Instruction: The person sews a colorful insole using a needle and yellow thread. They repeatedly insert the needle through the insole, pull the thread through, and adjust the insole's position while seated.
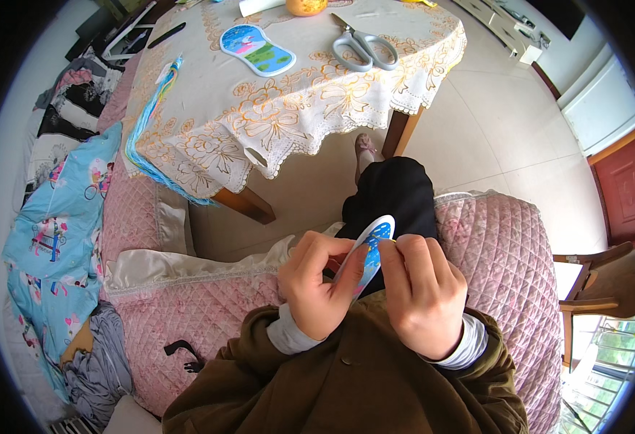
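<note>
My left hand grips an embroidered shoe insole by its side, tilted up above my lap. The insole has a white rim and a blue face with white and yellow marks; my fingers cover part of it. Close against its right edge, the thumb and fingertips of my right hand are pinched together. A thin yellowish strand shows at those fingertips; whether it is a thread or a needle is too small to tell. The matching insole lies flat on the table, picturing a white bird and green patches.
Grey-handled scissors rest on the lace-edged tablecloth. A skein of blue and coloured threads hangs over the left edge. Behind are a black pen, a white roll and a round yellowish fruit. Quilted pink seating surrounds me.
</note>
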Demonstrator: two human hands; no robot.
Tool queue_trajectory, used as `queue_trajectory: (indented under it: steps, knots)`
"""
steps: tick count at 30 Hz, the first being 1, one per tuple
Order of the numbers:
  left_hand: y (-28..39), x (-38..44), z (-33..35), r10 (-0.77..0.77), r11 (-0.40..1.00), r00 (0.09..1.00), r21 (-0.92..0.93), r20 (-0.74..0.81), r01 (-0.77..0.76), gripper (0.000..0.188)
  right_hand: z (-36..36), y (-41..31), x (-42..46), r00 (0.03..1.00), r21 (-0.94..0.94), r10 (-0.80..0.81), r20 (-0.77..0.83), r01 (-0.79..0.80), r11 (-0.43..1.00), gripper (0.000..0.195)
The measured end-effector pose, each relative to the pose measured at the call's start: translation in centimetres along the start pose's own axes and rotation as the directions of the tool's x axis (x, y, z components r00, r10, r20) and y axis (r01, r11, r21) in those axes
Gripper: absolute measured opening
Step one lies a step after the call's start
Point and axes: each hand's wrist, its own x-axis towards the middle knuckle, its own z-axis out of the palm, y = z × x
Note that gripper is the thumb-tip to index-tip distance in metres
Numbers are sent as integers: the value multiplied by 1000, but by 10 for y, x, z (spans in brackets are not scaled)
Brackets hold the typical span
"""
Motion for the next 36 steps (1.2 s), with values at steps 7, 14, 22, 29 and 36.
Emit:
queue_trajectory:
  steps: [7,14,22,29,36]
  knots:
    - [-4,0,1,-18,993,1000,-114,-25,15,11,12,18,-1,793,763,488,365,-555,332,17]
    - [-8,-1,3,-118,957,992,-264,37,124,15,40,50,-28,674,626,117,729,-588,-513,30]
    - [-8,-4,2,-180,920,978,-332,108,207,15,53,35,-30,662,318,-44,748,-417,-851,29]
    - [-7,-3,2,-114,903,986,-400,125,155,17,57,26,-22,725,454,185,664,-194,-870,9]
    - [-16,-1,-5,-197,890,975,-398,108,224,15,50,120,-75,699,179,419,579,392,-902,12]
